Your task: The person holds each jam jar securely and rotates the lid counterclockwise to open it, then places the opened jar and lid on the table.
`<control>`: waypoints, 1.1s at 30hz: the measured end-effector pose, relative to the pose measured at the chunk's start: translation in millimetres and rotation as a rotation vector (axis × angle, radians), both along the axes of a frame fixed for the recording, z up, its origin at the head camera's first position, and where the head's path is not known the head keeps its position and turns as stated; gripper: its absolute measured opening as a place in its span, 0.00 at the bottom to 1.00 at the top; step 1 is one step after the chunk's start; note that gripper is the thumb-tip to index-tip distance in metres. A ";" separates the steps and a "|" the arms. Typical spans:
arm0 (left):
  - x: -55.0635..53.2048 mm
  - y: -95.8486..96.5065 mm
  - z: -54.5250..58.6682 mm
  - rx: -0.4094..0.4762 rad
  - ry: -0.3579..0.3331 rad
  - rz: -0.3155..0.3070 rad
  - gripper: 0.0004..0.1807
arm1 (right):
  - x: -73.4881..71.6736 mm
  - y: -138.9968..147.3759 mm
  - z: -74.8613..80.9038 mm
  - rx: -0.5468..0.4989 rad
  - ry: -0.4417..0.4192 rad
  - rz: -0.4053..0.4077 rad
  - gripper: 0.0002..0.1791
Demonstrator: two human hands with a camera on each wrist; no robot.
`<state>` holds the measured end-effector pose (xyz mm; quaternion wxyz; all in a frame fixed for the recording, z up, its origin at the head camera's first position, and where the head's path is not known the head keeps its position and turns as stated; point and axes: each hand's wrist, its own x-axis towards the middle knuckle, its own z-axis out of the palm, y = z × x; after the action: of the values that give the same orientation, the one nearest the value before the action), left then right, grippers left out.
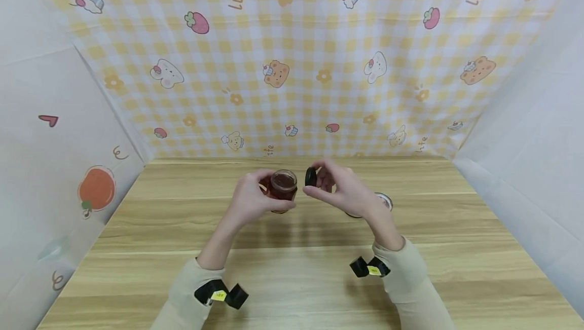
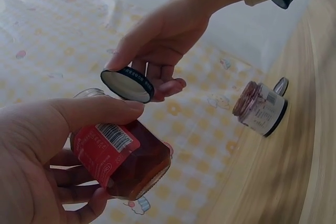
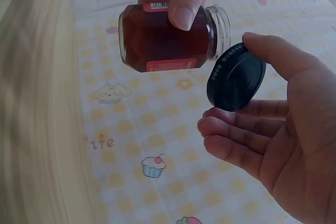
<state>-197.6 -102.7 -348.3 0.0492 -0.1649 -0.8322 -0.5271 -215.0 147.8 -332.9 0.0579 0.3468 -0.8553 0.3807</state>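
My left hand [image 1: 248, 199] grips an uncapped glass jar [image 1: 283, 190] round its side, above the table. Dark reddish-brown contents fill it, and a red label with a barcode [image 2: 115, 137] shows in the left wrist view. Close to the right of its mouth, my right hand [image 1: 347, 190] pinches a black round lid [image 1: 311, 177] between thumb and fingers. The lid stands on edge, its pale inner side [image 2: 126, 86] facing the left wrist camera and its dark top [image 3: 237, 78] facing the right one.
A second glass jar [image 2: 261, 109] with a white label stands uncapped on the wooden table [image 1: 292, 279], partly behind my right wrist in the head view. Beside it lies another lid [image 2: 281, 86]. A yellow checked cloth [image 1: 301, 41] hangs along the table's back edge, with white sheets at both sides.
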 end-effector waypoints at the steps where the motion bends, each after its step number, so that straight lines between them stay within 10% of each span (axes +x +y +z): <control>1: -0.8 -0.7 -0.7 0.003 -0.007 0.002 0.32 | -0.8 -0.4 -1.0 0.003 0.001 0.003 0.23; 15: -13.0 -10.6 -10.7 0.016 -0.068 0.060 0.30 | -15.8 -10.3 -22.5 0.041 0.061 0.021 0.23; 33: -23.4 -11.0 -32.8 0.036 -0.138 0.122 0.30 | -30.9 -16.4 -59.1 0.106 -0.155 0.045 0.25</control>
<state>-221.0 -113.7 -381.1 0.0268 -0.0761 -0.8327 -0.5479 -245.9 131.4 -392.0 -0.0356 0.3381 -0.8681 0.3616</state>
